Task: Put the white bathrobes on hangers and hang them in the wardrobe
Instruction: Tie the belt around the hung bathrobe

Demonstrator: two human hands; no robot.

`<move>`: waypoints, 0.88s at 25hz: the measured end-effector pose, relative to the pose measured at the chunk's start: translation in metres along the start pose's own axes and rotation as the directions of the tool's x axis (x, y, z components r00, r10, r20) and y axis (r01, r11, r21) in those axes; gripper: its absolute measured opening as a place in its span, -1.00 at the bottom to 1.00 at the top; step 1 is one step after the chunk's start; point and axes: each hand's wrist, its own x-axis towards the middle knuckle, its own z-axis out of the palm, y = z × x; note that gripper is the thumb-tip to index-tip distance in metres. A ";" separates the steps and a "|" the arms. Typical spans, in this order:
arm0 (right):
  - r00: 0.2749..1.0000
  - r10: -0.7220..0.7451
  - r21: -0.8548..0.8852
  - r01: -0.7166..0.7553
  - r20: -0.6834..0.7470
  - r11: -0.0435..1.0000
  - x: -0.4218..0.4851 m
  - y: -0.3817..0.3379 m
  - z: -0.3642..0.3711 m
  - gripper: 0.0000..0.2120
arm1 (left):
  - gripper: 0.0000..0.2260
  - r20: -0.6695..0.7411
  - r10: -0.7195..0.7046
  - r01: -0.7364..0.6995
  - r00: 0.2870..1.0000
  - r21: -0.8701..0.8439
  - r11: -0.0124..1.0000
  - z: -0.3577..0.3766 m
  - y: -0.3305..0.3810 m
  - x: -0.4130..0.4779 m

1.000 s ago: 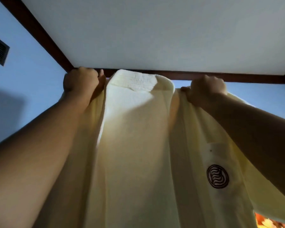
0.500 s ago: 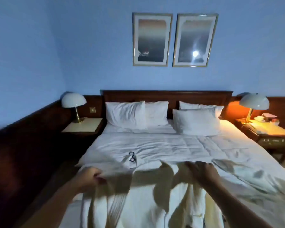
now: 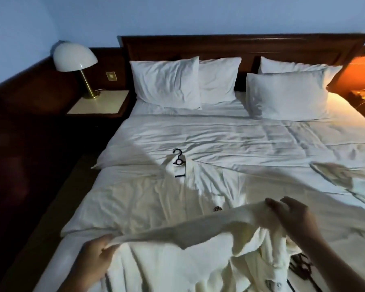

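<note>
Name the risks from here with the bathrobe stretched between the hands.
1. The held bathrobe, gripped by left hand and right hand, drapes partly over dark hangers beside the right wrist; it may snag them.
2. Spread further, it could cover the second bathrobe and its hanger hook, tangling both.

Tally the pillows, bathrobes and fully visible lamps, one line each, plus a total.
Pillows: 4
Bathrobes: 2 (one laid out, one held up)
Lamps: 1
Total: 7

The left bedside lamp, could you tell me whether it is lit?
No, the lamp shows a dark shade and casts no glow on its table.
</note>
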 end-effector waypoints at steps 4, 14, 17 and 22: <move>0.876 -0.150 -0.082 0.210 0.459 0.974 0.095 -0.026 0.041 -0.77 | -0.63 -0.130 -0.107 0.076 0.986 -0.222 0.972 -0.002 -0.061 0.140; 0.938 -0.224 -0.466 0.079 -0.266 0.881 0.369 -0.004 0.297 -0.76 | -0.46 -0.440 -0.020 0.066 0.898 0.090 0.994 0.049 0.026 0.403; 0.968 -0.155 -0.674 -0.018 -0.196 0.739 0.386 0.035 0.371 -0.67 | -0.42 -0.153 -0.062 0.080 0.986 0.113 0.990 0.117 -0.021 0.436; 0.961 -0.130 -0.579 -0.037 -0.244 0.814 0.364 0.053 0.422 -0.73 | -0.45 -0.151 -0.144 0.131 0.978 -0.094 0.987 0.186 -0.076 0.425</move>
